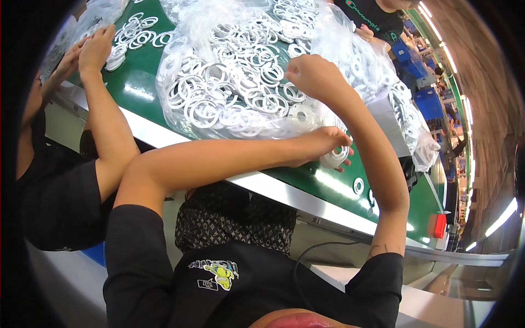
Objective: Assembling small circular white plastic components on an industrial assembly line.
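We count two of our own hands in view; the left hand (322,143) reaches across the body and lies on a small stack of white rings (334,157) at the near edge of the green belt (306,177), fingers curled around the stack; the right hand (309,74) hovers with fingers bunched over the big clear bag of white rings (235,90), and we cannot tell whether it pinches a ring; rings in the bag are far too many to count; two single rings (358,185) lie loose on the belt to the right of the stack; a second heap of rings (134,34) sits at far left, where a neighbouring person's two hands (90,50) work; a third person in a dark shirt (377,19) stands across the belt; one red box (439,225) is fixed at the belt's right end; surface: glossy green belt with a metal rim (273,188); room: a long hall with strip lights (500,218) along the right and blue bins (429,104) beyond the bag.
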Tool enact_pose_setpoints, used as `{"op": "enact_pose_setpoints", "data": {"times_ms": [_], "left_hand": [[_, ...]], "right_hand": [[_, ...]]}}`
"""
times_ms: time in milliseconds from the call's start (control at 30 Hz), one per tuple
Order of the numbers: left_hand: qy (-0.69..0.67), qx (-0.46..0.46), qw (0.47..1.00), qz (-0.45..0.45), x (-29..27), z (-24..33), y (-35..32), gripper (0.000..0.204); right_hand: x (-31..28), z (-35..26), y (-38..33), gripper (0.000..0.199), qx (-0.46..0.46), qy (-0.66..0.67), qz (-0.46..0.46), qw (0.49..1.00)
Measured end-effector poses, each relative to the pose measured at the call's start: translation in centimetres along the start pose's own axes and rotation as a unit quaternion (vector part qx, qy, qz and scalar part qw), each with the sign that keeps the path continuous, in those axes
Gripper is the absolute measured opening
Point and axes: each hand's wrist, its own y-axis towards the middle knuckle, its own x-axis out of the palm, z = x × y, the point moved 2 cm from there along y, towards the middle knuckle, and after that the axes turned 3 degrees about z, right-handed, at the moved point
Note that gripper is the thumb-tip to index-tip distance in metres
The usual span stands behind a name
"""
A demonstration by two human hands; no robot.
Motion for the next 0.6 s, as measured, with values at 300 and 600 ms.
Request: {"op": "enact_pose_setpoints", "data": {"times_ms": [300,600], "left_hand": [[-0.028,-0.012,0.999,0.026,0.2,0.4,-0.1,0.028],[0.000,-0.007,1.000,0.028,-0.4,0.0,0.3,0.028]], "right_hand": [[2.4,4.7,2.6,0.022,0.064,0.144,0.051,0.986],[5.1,4.0,3.5,0.055,-0.058,0.187,-0.022,0.980]]}}
